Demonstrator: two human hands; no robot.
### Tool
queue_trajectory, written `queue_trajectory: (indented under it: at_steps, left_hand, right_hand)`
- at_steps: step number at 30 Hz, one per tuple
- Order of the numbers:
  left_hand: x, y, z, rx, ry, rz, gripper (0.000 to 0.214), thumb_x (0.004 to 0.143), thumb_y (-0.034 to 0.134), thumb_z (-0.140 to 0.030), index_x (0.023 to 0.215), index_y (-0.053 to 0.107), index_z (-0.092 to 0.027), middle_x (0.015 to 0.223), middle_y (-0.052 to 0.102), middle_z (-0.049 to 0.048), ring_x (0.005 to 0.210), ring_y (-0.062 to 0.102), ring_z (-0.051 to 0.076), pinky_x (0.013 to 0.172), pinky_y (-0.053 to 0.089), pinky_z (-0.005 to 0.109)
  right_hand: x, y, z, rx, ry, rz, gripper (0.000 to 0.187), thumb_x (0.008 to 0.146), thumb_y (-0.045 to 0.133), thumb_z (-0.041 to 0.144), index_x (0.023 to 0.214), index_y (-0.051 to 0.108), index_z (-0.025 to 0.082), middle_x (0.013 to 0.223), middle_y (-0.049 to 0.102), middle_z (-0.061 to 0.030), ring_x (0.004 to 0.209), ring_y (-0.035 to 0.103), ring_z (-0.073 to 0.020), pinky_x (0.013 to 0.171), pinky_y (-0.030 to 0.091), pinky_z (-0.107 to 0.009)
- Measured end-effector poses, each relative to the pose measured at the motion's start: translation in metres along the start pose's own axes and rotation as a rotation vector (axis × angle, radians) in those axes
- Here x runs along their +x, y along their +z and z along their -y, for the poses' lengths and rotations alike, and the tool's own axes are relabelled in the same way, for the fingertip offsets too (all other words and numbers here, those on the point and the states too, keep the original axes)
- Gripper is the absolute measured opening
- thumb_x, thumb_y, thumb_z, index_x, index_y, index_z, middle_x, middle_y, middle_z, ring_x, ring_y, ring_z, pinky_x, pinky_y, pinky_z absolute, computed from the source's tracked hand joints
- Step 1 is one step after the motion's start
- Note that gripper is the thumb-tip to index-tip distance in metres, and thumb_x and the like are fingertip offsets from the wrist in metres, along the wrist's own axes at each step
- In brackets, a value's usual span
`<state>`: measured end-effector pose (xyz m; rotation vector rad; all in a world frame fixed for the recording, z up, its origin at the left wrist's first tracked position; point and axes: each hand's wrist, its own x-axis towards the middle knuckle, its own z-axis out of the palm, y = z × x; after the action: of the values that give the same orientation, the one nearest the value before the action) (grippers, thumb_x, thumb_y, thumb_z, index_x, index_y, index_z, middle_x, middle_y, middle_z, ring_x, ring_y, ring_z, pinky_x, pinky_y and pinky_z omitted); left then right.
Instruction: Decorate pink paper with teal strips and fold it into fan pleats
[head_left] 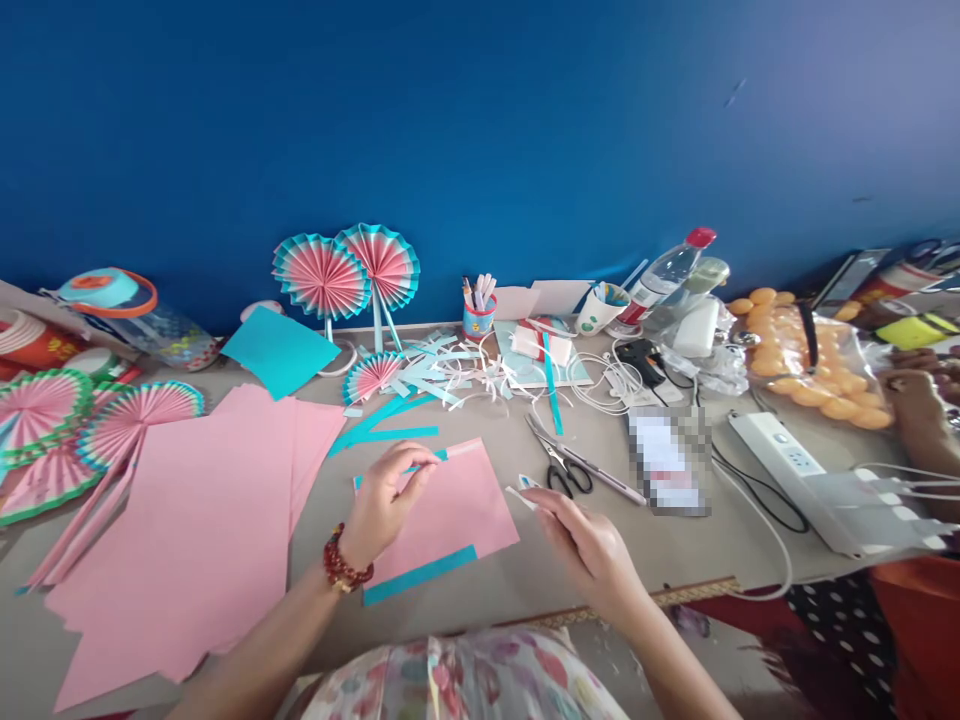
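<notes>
Left hand (382, 500) pinches turquoise paper strip (442, 456) at far edge of pink rectangular paper sheet (465, 510), seemingly to steady it; right hand (589, 545) grips slim white scrap (517, 495).

Plain blue wall (480, 130) fills the whole far side, deep and even at left and centre, washing out to pale violet at far right where the light hits, with a couple of small dark scuffs (735, 92) on that side. Grey-beige tabletop (675, 553) runs left to right up against it, soft sheen, tan patterned edging (697, 592) along the near edge at right; greyish floor (626, 665) below.
</notes>
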<state>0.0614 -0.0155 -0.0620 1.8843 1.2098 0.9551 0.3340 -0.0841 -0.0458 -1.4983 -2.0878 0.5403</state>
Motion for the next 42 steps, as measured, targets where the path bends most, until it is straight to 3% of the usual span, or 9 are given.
queue_trajectory:
  at_steps: [7,10,15,22,27,29,35,38,42]
  left_hand:
    - [-0.019,0.019,-0.037,-0.256,-0.172,0.267,0.021,0.089,0.063,-0.036,0.105,0.064,-0.021,0.1,0.068,0.0043,0.086,0.063,0.015,0.079,0.053,0.027]
    - [-0.018,0.025,-0.04,-0.262,-0.248,0.268,0.02,0.088,0.064,-0.038,0.096,0.063,-0.02,0.089,0.067,0.0028,0.081,0.063,0.015,0.073,0.052,0.026]
    - [-0.017,0.029,-0.04,-0.221,-0.236,0.269,0.013,0.089,0.058,-0.032,0.086,0.061,-0.019,0.082,0.065,0.0013,0.075,0.06,0.014,0.066,0.048,0.024]
    - [-0.025,0.03,-0.039,-0.229,-0.239,0.213,0.009,0.088,0.056,-0.025,0.082,0.059,-0.019,0.079,0.063,0.0007,0.075,0.058,0.014,0.072,0.048,0.025]
    - [-0.035,0.031,-0.034,-0.313,-0.378,0.214,0.015,0.087,0.059,-0.031,0.079,0.058,-0.018,0.075,0.061,-0.0004,0.07,0.055,0.013,0.063,0.043,0.022]
    - [-0.038,0.034,-0.034,-0.331,-0.415,0.221,0.017,0.087,0.059,-0.032,0.078,0.058,-0.018,0.074,0.06,-0.0007,0.068,0.054,0.013,0.06,0.041,0.022]
    - [-0.042,0.041,-0.033,-0.098,-0.262,0.189,0.016,0.087,0.058,-0.027,0.074,0.059,-0.019,0.074,0.061,0.0002,0.073,0.057,0.015,0.071,0.043,0.027]
    - [-0.043,0.045,-0.03,0.09,-0.184,0.161,0.013,0.086,0.06,-0.022,0.074,0.061,-0.02,0.078,0.063,0.0007,0.079,0.059,0.017,0.079,0.041,0.031]
    - [-0.047,0.051,-0.028,0.179,-0.205,0.171,0.012,0.085,0.062,-0.019,0.073,0.061,-0.02,0.078,0.063,-0.0012,0.081,0.06,0.016,0.08,0.037,0.032]
  right_hand:
    - [0.011,-0.002,0.025,0.02,-0.067,0.178,0.031,0.101,0.033,0.023,0.114,0.061,0.021,0.081,0.072,-0.0029,0.061,0.063,-0.0118,0.059,0.043,-0.018]
    - [0.011,-0.002,0.026,-0.013,-0.08,0.214,0.032,0.101,0.032,0.023,0.116,0.061,0.021,0.078,0.071,-0.0021,0.061,0.063,-0.0119,0.058,0.041,-0.018]
    - [0.008,-0.002,0.027,-0.065,-0.092,0.235,0.032,0.101,0.033,0.023,0.116,0.061,0.023,0.08,0.072,-0.002,0.065,0.064,-0.0134,0.061,0.041,-0.02]
    - [-0.003,0.004,0.023,-0.037,0.099,0.216,0.031,0.101,0.037,0.031,0.126,0.049,0.019,0.073,0.07,-0.0003,0.055,0.062,-0.0151,0.054,0.039,-0.022]
    - [-0.006,-0.003,0.01,-0.107,0.098,0.204,0.02,0.1,0.042,0.034,0.097,0.059,0.023,0.079,0.072,-0.0013,0.076,0.067,-0.0183,0.064,0.043,-0.025]
    - [-0.006,-0.005,0.008,-0.157,0.076,0.181,0.021,0.1,0.043,0.034,0.094,0.059,0.023,0.08,0.073,-0.0016,0.078,0.067,-0.0183,0.069,0.043,-0.026]
    - [-0.004,0.0,0.009,-0.261,-0.028,0.149,0.021,0.102,0.042,0.028,0.106,0.061,0.021,0.083,0.073,-0.0026,0.076,0.065,-0.0161,0.076,0.039,-0.028]
    - [-0.002,0.002,0.009,-0.288,-0.131,0.127,0.023,0.101,0.041,0.022,0.1,0.064,0.021,0.08,0.072,-0.0016,0.072,0.063,-0.0147,0.075,0.037,-0.028]
    - [-0.002,0.005,0.007,-0.373,-0.184,0.076,0.023,0.098,0.045,0.016,0.088,0.065,0.021,0.065,0.065,0.001,0.063,0.057,-0.0137,0.078,0.036,-0.028]
